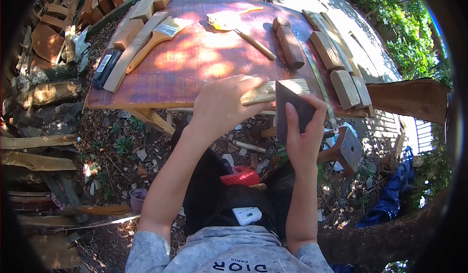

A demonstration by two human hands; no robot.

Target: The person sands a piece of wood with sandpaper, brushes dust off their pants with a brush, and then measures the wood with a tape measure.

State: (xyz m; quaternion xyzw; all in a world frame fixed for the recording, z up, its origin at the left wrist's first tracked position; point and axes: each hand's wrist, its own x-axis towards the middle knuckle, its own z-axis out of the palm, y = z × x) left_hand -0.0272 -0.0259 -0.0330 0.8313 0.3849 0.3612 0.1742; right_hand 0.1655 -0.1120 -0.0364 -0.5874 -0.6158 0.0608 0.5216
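At the near edge of the table, my left hand (pixel 219 102) is closed around one end of a pale wooden block (pixel 258 94). My right hand (pixel 306 131) pinches a dark grey piece of sandpaper (pixel 287 110), thumb on the near face and fingers behind. The sandpaper stands against the block's right part and hides some of it. Beyond my hands lie a thin wooden stick (pixel 256 45) and a dark wooden mallet-like piece (pixel 288 46). A long measuring strip (pixel 314 73) runs to the right of them.
The reddish table (pixel 146 85) carries a paintbrush (pixel 158 40), a black bottle (pixel 106 68) and wooden blocks (pixel 343 88) along both sides. A metal-topped wooden tool (pixel 347 151) is right of my knees. Stacked timber (pixel 39 158) lines the left; rubble covers the ground.
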